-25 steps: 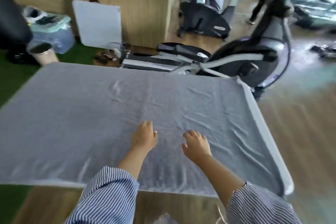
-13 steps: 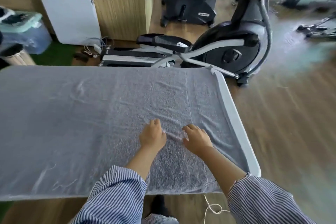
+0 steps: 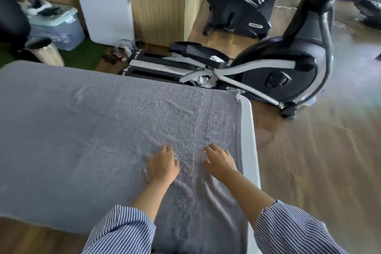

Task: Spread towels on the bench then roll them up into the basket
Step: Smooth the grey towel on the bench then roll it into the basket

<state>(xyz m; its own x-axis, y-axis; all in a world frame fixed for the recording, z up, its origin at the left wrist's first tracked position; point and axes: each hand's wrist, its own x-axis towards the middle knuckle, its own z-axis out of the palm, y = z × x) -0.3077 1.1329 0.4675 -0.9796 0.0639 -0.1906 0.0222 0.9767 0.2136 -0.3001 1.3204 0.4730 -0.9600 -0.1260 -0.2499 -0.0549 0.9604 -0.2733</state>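
Note:
A large grey towel (image 3: 92, 130) lies spread flat over the white bench (image 3: 248, 130), covering nearly all of it. Only the bench's right edge shows bare. My left hand (image 3: 164, 164) rests palm down on the towel near its right end. My right hand (image 3: 219, 161) lies palm down beside it, close to the towel's right hem, fingers pointing away from me. Small wrinkles run through the cloth around and below both hands. No basket is in view.
An elliptical trainer (image 3: 268, 68) stands just beyond the bench's far right corner, another machine (image 3: 237, 14) behind it. A white board (image 3: 107, 20) leans on the wooden wall. A lidded plastic bin (image 3: 55, 24) and a small waste bin (image 3: 44, 51) sit at far left. Wooden floor lies to the right.
Both hands have slid rightward over the towel toward its right end, and the view has followed them. The right hand now lies close to the hem.

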